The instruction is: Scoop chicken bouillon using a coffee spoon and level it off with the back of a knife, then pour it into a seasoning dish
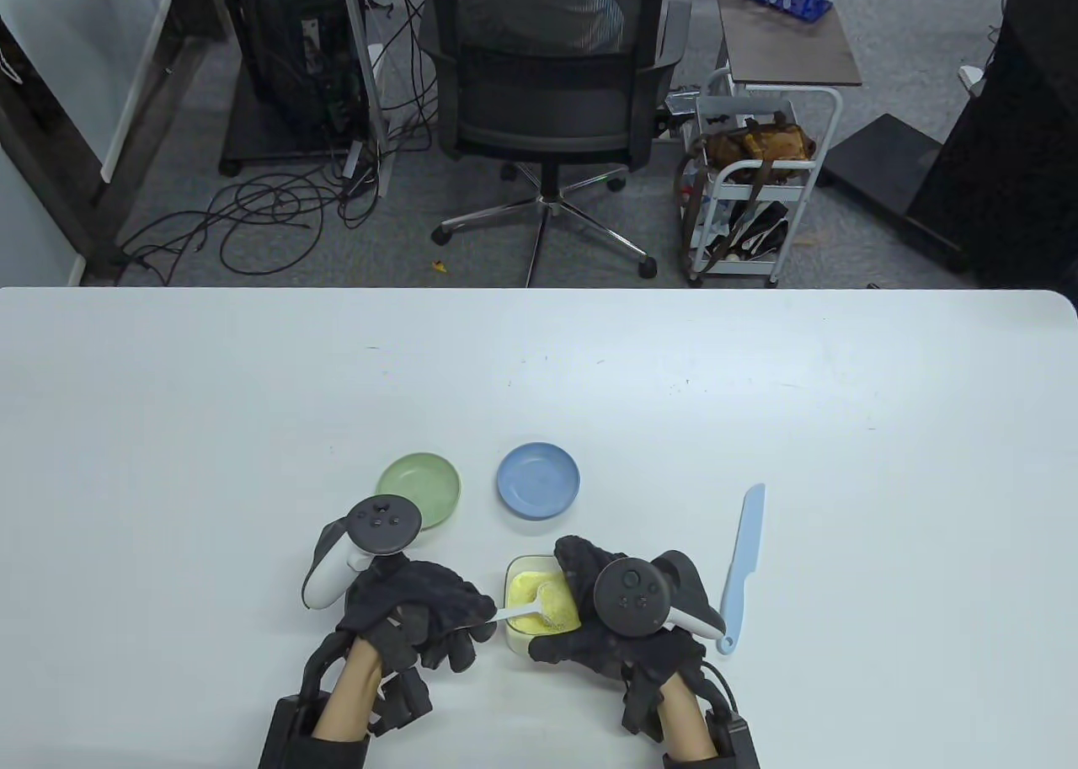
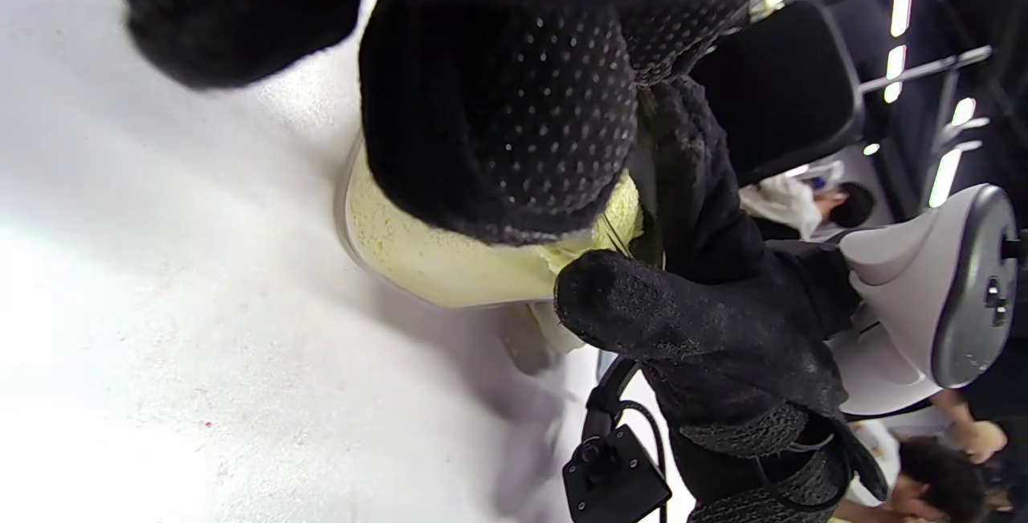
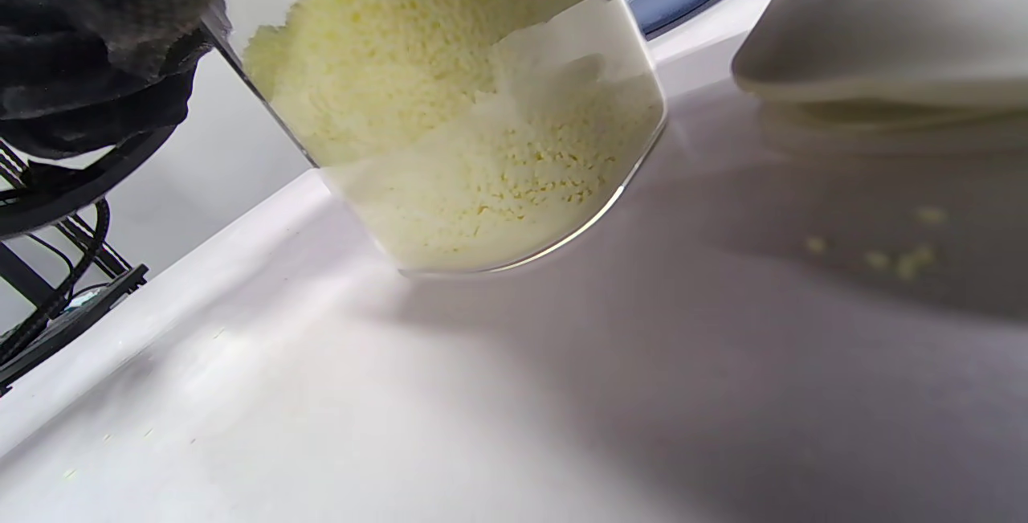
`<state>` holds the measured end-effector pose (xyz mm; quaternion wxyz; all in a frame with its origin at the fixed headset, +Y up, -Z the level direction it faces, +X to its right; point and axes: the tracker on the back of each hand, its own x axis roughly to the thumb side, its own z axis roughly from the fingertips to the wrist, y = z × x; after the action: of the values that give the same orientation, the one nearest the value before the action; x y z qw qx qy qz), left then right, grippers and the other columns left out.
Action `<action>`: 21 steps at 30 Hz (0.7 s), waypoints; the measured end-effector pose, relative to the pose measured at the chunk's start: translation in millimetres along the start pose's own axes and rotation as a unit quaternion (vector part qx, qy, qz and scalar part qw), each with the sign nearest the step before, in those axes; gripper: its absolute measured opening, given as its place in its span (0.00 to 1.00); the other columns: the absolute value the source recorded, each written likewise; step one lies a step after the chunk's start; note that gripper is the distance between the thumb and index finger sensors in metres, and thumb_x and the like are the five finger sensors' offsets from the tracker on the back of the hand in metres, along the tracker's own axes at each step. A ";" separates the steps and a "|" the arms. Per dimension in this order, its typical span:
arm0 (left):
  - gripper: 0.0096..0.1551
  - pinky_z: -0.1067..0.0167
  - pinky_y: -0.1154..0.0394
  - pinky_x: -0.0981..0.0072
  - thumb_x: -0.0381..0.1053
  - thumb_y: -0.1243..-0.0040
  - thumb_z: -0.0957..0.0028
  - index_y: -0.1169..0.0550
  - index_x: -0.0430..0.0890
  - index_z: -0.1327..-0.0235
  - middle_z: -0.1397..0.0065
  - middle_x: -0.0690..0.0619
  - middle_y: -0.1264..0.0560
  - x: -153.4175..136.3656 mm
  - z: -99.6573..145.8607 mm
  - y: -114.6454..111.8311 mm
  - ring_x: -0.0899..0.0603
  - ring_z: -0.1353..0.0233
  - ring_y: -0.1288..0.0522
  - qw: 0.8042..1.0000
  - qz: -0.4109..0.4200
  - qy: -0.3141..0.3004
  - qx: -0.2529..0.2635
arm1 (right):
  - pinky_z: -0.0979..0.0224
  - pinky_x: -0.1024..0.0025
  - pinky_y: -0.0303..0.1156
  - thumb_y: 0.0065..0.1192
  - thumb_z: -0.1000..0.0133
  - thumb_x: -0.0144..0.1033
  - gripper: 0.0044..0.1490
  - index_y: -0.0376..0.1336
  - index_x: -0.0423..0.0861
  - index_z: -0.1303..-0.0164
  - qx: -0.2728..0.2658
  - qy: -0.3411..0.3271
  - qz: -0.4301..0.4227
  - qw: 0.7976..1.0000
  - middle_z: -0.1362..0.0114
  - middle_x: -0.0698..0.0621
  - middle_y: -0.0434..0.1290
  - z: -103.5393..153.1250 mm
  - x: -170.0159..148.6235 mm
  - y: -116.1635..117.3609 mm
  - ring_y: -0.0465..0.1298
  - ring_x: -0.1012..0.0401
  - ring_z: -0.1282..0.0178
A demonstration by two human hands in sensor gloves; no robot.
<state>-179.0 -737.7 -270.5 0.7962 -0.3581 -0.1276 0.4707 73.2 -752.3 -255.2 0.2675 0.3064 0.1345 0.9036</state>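
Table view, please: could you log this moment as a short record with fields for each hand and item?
left hand: pinches the white spoon by its handle, bowl in the bouillon
right hand: grips the clear container, tilted in the right wrist view
container contents: yellow bouillon granules
knife: light blue, flat on the table, right of the right hand, untouched
green dish: empty
blue dish: empty

Beyond the table stand an office chair (image 1: 552, 87) and a white cart (image 1: 762, 188).
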 end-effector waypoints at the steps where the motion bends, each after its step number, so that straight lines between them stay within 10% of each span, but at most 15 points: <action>1: 0.23 0.73 0.20 0.65 0.49 0.35 0.50 0.14 0.28 0.67 0.81 0.40 0.12 -3.0 2.9 -1.1 0.62 0.91 0.21 1.000 0.005 -0.009 0.013 | 0.30 0.23 0.36 0.64 0.49 0.60 0.73 0.25 0.30 0.28 -0.001 0.000 -0.001 1.000 0.23 0.24 0.35 0.1 -0.2 0.0 0.44 0.28 0.24; 21: 0.23 0.73 0.20 0.65 0.49 0.35 0.50 0.14 0.28 0.66 0.79 0.39 0.12 -20.4 29.8 1.7 0.62 0.91 0.21 0.993 0.076 -0.064 0.059 | 0.32 0.22 0.28 0.59 0.50 0.67 0.74 0.23 0.33 0.26 -0.021 -0.009 -0.012 1.000 0.22 0.24 0.28 21.6 -1.1 -19.1 0.38 0.25 0.24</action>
<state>-206.9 -741.0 -247.8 0.7685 -0.2879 -0.1224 0.5582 95.2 -735.6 -246.7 0.2858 0.3069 0.1169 0.9002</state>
